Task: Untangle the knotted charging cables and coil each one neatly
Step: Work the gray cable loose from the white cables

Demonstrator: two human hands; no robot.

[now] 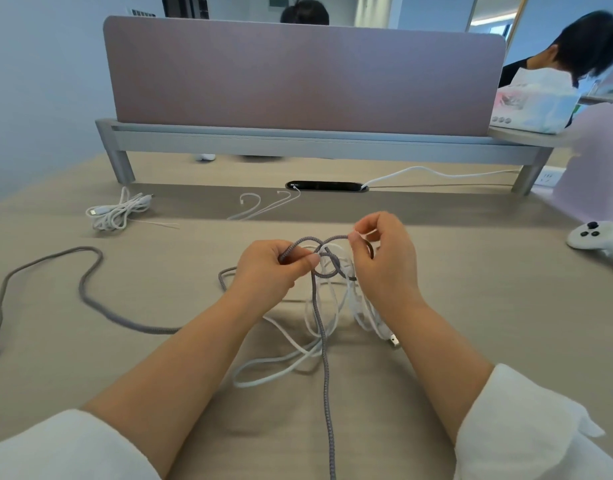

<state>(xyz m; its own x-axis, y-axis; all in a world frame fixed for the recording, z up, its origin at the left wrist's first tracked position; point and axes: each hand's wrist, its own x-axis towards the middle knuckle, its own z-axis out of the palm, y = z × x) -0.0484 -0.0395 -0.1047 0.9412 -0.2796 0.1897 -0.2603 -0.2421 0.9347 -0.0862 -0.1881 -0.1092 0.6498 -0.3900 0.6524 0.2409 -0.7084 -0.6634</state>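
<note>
A grey braided cable (324,344) and a white cable (280,370) are knotted together at the middle of the desk. My left hand (268,270) pinches a grey loop at the knot between thumb and fingers. My right hand (384,258) pinches the other side of the grey loop, just right of the knot. Both hands hold the knot (327,263) lifted a little above the desk. Loose white loops hang under it, and a USB plug (394,340) lies beside my right wrist. The grey cable trails off across the desk to the left and toward me.
A bundled white cable (116,211) lies at the back left. Thin white leads (263,204) run from a black cable slot (327,186). A white game controller (597,237) sits at the right edge. A pink divider panel (305,77) closes the back, with two persons behind it.
</note>
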